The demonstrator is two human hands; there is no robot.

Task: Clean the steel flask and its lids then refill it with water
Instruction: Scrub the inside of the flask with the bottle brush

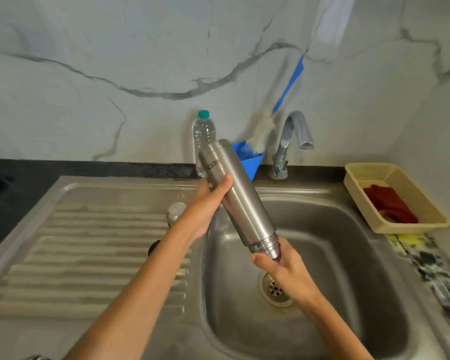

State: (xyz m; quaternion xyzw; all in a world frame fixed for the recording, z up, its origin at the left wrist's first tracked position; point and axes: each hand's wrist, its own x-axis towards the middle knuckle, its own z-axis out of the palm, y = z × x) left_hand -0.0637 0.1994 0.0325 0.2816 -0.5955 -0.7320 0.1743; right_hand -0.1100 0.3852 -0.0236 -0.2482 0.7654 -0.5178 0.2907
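Note:
The steel flask (pixel 240 196) is held tilted over the sink basin (pixel 348 229), its neck pointing down toward me and its base up toward the wall. My left hand (pixel 205 209) grips the flask's body near the base. My right hand (pixel 283 266) covers the mouth at the lower end, fingers wrapped around the neck. A steel lid (pixel 176 211) stands on the ribbed drainboard (pixel 89 242) just left of my left wrist. A dark round lid (pixel 153 247) peeks out beside my left forearm.
A plastic water bottle (pixel 204 131) with a teal cap stands at the wall. A bottle brush (pixel 263 131) leans in a blue holder (pixel 252 162). The tap (pixel 294 141) is at the back. A cream basket (pixel 400 178) with a red cloth (pixel 390 206) sits right.

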